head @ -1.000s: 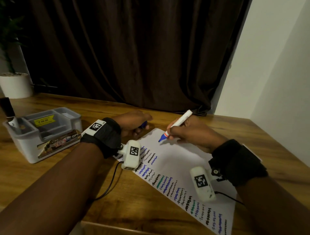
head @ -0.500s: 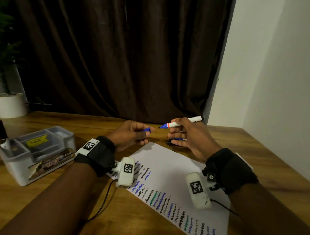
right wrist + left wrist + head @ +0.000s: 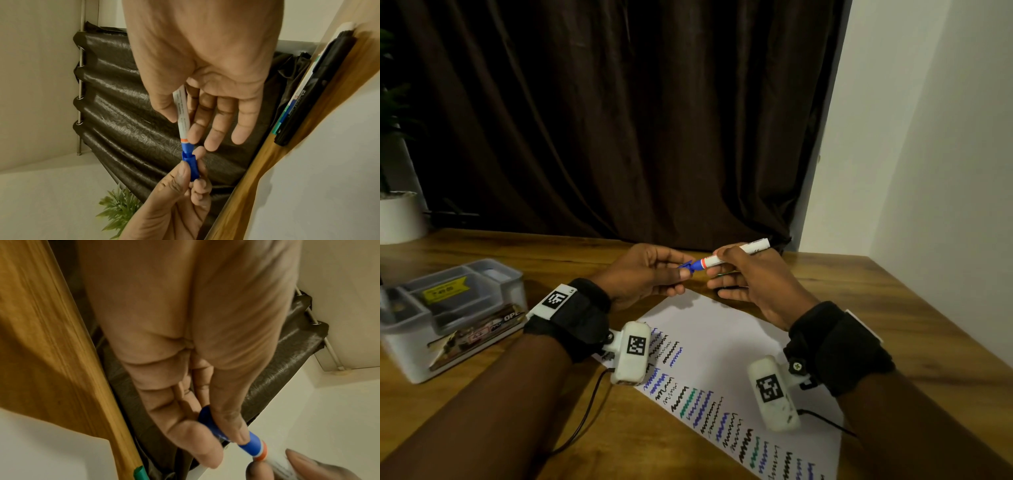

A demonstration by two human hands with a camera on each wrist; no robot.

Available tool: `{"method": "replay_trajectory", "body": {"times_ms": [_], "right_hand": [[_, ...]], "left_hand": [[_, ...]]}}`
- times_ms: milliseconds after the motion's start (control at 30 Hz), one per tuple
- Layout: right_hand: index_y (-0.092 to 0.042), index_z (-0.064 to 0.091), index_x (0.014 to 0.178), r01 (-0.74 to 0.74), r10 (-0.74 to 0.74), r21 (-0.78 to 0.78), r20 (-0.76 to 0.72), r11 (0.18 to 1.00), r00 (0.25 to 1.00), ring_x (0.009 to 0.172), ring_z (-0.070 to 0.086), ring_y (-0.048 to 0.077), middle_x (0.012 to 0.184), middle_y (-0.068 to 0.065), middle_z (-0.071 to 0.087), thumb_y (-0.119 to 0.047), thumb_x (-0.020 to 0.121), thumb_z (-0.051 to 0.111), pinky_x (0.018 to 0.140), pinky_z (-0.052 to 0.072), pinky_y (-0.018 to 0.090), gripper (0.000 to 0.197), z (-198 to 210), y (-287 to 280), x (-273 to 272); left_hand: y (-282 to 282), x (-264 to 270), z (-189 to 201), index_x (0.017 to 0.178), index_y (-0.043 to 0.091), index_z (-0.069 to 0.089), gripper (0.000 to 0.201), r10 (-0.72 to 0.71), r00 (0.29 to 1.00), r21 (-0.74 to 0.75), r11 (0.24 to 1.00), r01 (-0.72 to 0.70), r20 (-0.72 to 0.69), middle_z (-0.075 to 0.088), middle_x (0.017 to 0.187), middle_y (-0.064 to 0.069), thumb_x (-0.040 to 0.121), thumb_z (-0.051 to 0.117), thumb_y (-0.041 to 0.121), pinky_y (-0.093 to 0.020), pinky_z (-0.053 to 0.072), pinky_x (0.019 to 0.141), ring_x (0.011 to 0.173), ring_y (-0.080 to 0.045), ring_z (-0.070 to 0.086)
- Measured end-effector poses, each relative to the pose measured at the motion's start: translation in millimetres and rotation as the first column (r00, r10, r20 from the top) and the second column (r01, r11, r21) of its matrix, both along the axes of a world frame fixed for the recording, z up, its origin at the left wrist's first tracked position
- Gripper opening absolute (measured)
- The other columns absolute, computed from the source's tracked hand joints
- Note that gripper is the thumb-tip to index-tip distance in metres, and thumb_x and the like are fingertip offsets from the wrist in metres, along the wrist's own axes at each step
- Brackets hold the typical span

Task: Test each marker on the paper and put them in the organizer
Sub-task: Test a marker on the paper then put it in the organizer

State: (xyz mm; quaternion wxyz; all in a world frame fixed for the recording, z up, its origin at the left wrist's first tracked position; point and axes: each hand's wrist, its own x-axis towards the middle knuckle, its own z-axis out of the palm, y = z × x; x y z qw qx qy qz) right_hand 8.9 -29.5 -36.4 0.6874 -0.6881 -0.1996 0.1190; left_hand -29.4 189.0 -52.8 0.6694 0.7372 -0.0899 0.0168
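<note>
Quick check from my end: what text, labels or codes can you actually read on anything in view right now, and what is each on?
"OP": on the flat printed packet leaning on the grey plastic organizer; the rest is unreadable.
Yellow price sticker inside the organizer: print blurred.
White marker with blue tip: small barrel print, too small to read.
Black pen on the wooden table: white lettering, blurred.
Wrist camera tags: square black-and-white codes, no words.
</note>
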Motion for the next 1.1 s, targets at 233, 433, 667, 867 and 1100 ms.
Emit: {"method": "replay_trajectory", "body": {"times_ms": [233,433,667,867,1100], "right_hand": [[-0.015,0.073,0.110,-0.078,0.077,0.026,0.038,0.997,0.996,0.091,0.079,0.026,0.099,0.010,0.082,-0.022,0.099,0.068,0.089,0.063,0.042,0.014,1.8,-3.2,-3.4],[-0.020,0.079,0.108,-0.130,0.130,-0.016,0.193,0.991,0.973,0.078,0.077,0.020,0.091,0.012,0.081,-0.013,0.090,0.078,0.079,0.062,0.036,0.019,-0.6,-2.9,-10.7],[-0.016,0.078,0.111,-0.125,0.136,-0.058,0.257,0.990,0.957,0.067,0.074,0.015,0.084,0.009,0.081,-0.013,0.090,0.078,0.067,0.060,0.027,0.021,-0.2,-3.0,-12.8],[-0.013,0.077,0.113,-0.134,0.145,-0.062,0.258,0.989,0.955,0.068,0.074,0.016,0.084,0.007,0.081,-0.014,0.093,0.076,0.067,0.059,0.029,0.021,-1.4,0.4,-13.8],[-0.015,0.077,0.111,-0.123,0.128,-0.035,0.249,0.992,0.960,0.067,0.073,0.019,0.089,0.010,0.081,-0.019,0.093,0.076,0.062,0.056,0.027,0.019,-2.1,0.6,-16.3]], "left_hand": [[-6.7,-6.4,5.7,0.112,-0.007,0.062,0.041,0.002,0.999,-0.028,1.000,-0.001,0.038,0.058,0.076,-0.008,0.094,0.055,0.029,-0.023,0.041,0.050,0.057,-0.016,0.050],[-12.1,-14.7,11.0,0.083,0.010,0.064,0.033,-0.041,0.998,0.030,0.999,0.040,0.052,0.030,0.060,-0.002,0.096,0.057,0.039,-0.029,0.018,0.049,0.048,-0.015,0.025],[-16.9,-18.5,12.7,0.069,0.021,0.070,0.034,-0.035,0.996,0.057,0.998,0.030,0.085,0.023,0.059,-0.002,0.098,0.055,0.032,-0.025,0.013,0.044,0.046,-0.013,0.018],[-15.7,-17.7,11.7,0.060,0.020,0.062,0.035,-0.009,0.993,-0.004,1.000,0.009,0.118,0.021,0.059,0.000,0.094,0.061,0.031,-0.027,0.011,0.047,0.048,-0.012,0.018],[-20.1,-22.7,14.2,0.058,0.022,0.068,0.039,0.014,0.987,0.047,0.999,-0.022,0.158,0.019,0.060,-0.001,0.093,0.055,0.033,-0.028,0.011,0.048,0.050,-0.014,0.016]]}}
